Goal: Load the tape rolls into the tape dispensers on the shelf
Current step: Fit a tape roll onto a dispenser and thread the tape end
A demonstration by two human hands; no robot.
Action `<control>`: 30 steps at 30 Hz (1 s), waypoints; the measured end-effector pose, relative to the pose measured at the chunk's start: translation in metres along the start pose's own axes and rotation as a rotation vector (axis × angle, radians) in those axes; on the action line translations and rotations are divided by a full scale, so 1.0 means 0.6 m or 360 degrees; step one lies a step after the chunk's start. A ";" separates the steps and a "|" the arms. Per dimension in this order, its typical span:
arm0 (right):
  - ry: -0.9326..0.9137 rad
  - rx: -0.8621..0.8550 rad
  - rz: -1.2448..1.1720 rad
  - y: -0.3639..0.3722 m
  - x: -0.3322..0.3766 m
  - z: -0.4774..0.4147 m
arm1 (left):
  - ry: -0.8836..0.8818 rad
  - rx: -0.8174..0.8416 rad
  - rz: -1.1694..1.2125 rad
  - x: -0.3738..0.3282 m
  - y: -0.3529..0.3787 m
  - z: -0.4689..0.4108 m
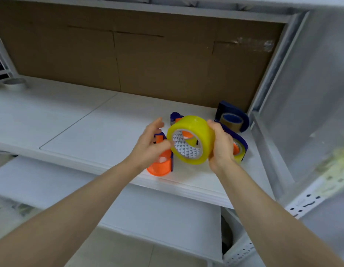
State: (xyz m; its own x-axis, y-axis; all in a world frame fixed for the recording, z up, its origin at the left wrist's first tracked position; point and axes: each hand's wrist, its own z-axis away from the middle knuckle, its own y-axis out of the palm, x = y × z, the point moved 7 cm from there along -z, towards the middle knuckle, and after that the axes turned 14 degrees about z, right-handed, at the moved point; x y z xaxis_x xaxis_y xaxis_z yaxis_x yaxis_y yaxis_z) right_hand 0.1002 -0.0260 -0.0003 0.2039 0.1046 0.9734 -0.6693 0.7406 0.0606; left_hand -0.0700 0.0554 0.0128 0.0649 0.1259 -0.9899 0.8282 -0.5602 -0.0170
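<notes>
1. Yellow roll point(194, 132): a wide roll of clear yellowish tape, held in the air just above the front right part of the shelf point(90, 124). Its open core faces the camera and shows a white liner printed with small dark triangles.
2. Right hand point(222, 145): fingers closed around the right side of the yellow roll, thumb on its upper edge, carrying it.
3. Left hand point(151, 146): fingers loosely curled and spread, thumb tip touching the left rim of the yellow roll; whether it also grips the dispenser beneath it cannot be told.
4. Empty dispenser point(161, 162): orange drum on a dark blue frame, standing on the shelf just below and partly behind the left hand, near the front edge.
5. Loaded dispenser point(238, 145): dark blue frame with an orange hub and a clear roll already on it, on the shelf just behind the right hand.
6. Rear dispenser point(232, 118): dark blue, carrying a brown roll, set in the right back corner beside the cardboard point(148, 60) that lines the rear of the shelf.
7. Blue-and-orange part point(176, 117): shows behind the yellow roll; too hidden to identify.
8. Grey roll point(14, 83): lies far left on the shelf, well apart from the rest.
</notes>
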 end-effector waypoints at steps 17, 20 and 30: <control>-0.1201 0.0779 0.0835 0.025 0.117 0.118 | 0.0484 0.0047 -0.0557 -0.084 0.009 -0.017; -0.1410 0.0773 0.1165 0.032 0.138 0.140 | 0.0484 0.0095 -0.0610 -0.097 0.016 -0.015; -0.2000 0.0572 0.1983 0.051 0.157 0.170 | 0.0392 0.0210 -0.0697 -0.098 0.015 -0.024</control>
State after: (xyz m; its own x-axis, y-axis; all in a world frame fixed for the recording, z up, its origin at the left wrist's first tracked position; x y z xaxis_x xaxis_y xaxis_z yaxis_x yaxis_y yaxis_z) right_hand 0.0259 -0.0611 0.1160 -0.9769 -0.2103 0.0382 -0.1306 0.4461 -0.8854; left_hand -0.0585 0.0548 0.0726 -0.1298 0.5515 -0.8240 0.7308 -0.5084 -0.4554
